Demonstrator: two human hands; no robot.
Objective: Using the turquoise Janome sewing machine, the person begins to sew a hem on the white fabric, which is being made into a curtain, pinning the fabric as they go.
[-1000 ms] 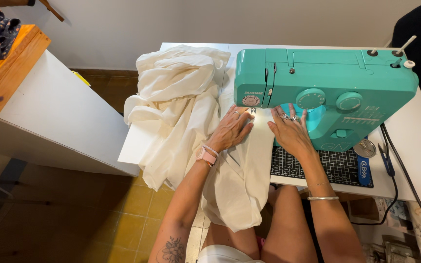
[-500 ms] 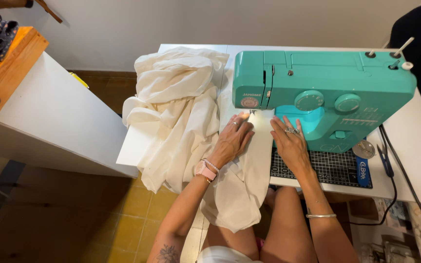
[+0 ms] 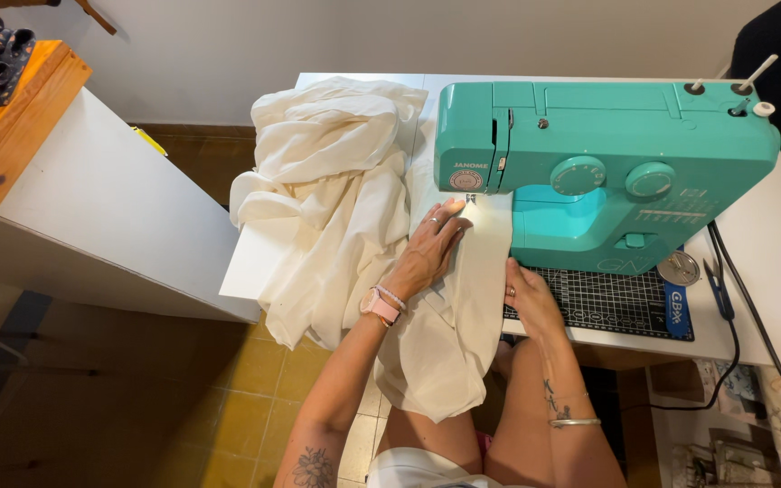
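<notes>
- Pressing flat on the cream fabric point(image 3: 354, 208), the left hand point(image 3: 428, 248) sits at the centre of the frame with its fingers spread open and pointing toward the needle area of the turquoise sewing machine point(image 3: 589, 163).
- The left wrist wears a pink watch point(image 3: 380, 305), just below and to the left of that hand.
- The right hand point(image 3: 528, 294) lies lower, right of centre, at the near edge of the white table point(image 3: 770, 271); its fingers curl over the hanging edge of the fabric, pinching it against the table edge.
- A thin bracelet point(image 3: 575, 422) circles the right forearm near the bottom of the frame.
- The fabric is heaped in folds on the left part of the table, runs under the machine's head, and drapes down over the table edge between the two arms.
- The sewing machine fills the upper right of the frame, standing on the table.
- A black gridded cutting mat point(image 3: 616, 303) lies in front of the machine, just right of the right hand.
- A small pair of dark snips point(image 3: 714, 280) rests on the table at the mat's right end, beside a black cable point(image 3: 752, 298).
- A white cabinet with an orange wooden top point(image 3: 11, 126) stands at the upper left, well apart from the table.
</notes>
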